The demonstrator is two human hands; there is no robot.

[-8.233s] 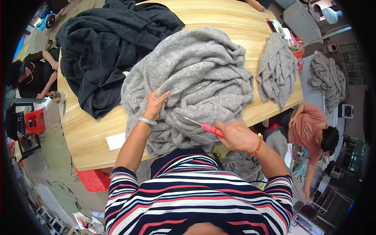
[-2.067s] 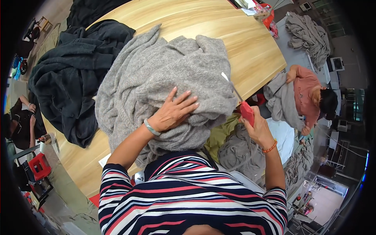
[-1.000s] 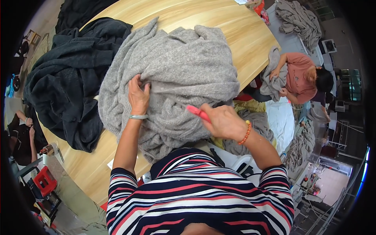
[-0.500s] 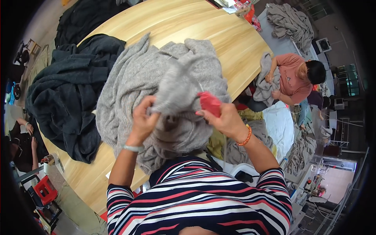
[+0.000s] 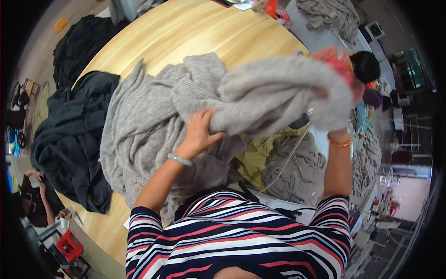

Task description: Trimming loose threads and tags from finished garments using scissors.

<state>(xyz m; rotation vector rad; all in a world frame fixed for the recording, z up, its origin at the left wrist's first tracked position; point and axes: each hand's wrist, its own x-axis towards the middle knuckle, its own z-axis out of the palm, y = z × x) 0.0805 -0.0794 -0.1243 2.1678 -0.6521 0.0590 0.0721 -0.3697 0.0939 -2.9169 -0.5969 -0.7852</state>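
A heap of grey knitted garments (image 5: 139, 125) lies at the near side of the wooden table. My left hand (image 5: 200, 132) rests on the knit, fingers lying over it and thumb stretched apart. Off to the right, a grey knitted garment (image 5: 278, 88) is raised in a loop, blurred by motion, one end running back to the heap. At its right end is my right hand (image 5: 340, 136), closed on the garment; its fingers are hidden behind the cloth. A blurred red patch (image 5: 343, 66) shows past the loop's upper edge; I cannot make out what it is.
Dark knitwear (image 5: 74, 139) lies left of the grey heap. Beside the table's right edge are yellow cloth (image 5: 258, 156) and more grey-brown knits (image 5: 295, 162). A person in a pink top (image 5: 355, 88) sits at the right, partly covered by the raised garment. A red stool (image 5: 69, 246) stands lower left.
My right hand has swung right and pulled a grey garment out in a loop. The pink-red piece it held no longer shows there. My left hand has moved right and spread onto the knit.
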